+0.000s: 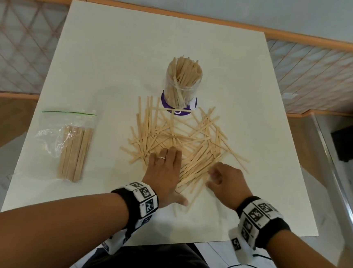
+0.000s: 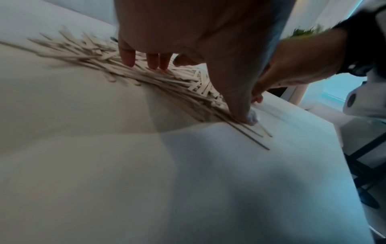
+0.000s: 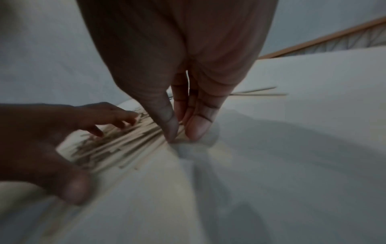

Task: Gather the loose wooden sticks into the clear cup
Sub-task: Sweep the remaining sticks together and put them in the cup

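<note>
Head view shows our left hand (image 1: 163, 171) flat, right hand (image 1: 224, 179) pinching the loose wooden sticks (image 1: 177, 138): light, stiff, slippery, best bunched mid-length for the clear cup (image 1: 183, 85).

sticks (image 1: 177, 138): pale matt wood | cup (image 1: 183, 85): clear glossy plastic | table (image 1: 113, 64): matt cream

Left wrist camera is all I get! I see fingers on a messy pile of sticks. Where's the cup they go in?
Observer: The clear cup stands just past the loose sticks, already packed with upright sticks.
Operator: Are there any other sticks?
Observer: Yes, a plastic bag of sticks lies off to the left on the table.
Operator: What's the other hand doing?
Observer: The right hand has its thumb and fingers closing on stick ends at the pile's near edge, while the left hand presses flat.
</note>
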`<state>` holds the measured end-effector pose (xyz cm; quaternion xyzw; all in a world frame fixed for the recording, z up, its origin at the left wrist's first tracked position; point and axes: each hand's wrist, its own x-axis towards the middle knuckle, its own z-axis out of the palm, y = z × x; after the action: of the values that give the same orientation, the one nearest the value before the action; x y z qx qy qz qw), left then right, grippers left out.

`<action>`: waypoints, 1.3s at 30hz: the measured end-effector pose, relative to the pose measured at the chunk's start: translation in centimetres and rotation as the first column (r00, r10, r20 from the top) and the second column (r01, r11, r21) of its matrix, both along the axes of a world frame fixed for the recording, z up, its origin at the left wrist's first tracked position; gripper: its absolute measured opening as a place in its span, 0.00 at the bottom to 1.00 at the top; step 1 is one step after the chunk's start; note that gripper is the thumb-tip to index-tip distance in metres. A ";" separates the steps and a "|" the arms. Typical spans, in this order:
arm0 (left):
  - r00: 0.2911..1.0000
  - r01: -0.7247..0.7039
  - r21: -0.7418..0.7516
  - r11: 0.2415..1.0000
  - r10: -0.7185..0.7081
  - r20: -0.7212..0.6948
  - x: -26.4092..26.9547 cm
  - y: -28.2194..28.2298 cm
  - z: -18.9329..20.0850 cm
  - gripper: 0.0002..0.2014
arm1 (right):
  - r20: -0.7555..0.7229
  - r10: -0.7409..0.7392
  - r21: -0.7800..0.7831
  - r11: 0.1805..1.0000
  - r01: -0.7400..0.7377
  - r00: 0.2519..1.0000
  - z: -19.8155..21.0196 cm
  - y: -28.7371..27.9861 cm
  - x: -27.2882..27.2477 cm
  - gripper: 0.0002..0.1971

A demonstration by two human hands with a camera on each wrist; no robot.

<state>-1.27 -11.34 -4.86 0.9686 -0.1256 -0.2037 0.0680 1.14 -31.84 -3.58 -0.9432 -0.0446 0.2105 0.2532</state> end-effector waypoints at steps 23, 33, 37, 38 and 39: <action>0.978 -0.204 -0.319 0.925 0.183 -0.095 5.3 2.1 0.6 0.16 | 0.003 0.751 -0.314 0.628 -0.712 0.661 0.6 6.3 9.2 0.18; 0.931 -0.357 -0.495 0.792 0.347 -0.117 7.1 4.2 2.6 0.09 | -0.032 0.679 -0.230 0.709 -0.666 0.734 0.0 7.9 8.9 0.14; 0.934 -0.349 -0.543 0.763 0.327 -0.142 8.3 5.5 3.7 0.10 | -0.005 0.653 -0.205 0.741 -0.640 0.757 0.4 8.2 9.4 0.13; 0.937 -0.346 -0.550 0.760 0.315 -0.154 8.7 5.8 4.1 0.12 | -0.001 0.652 -0.190 0.745 -0.640 0.758 0.4 8.3 9.6 0.13; 0.941 -0.337 -0.547 0.767 0.296 -0.164 9.1 6.2 4.5 0.14 | 0.004 0.654 -0.183 0.744 -0.642 0.756 0.5 8.3 9.8 0.12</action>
<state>7.82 -5.15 -0.33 0.9038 -0.0130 -0.1754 0.3902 10.98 -23.52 -3.12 -0.8936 -0.3598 0.2559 0.0810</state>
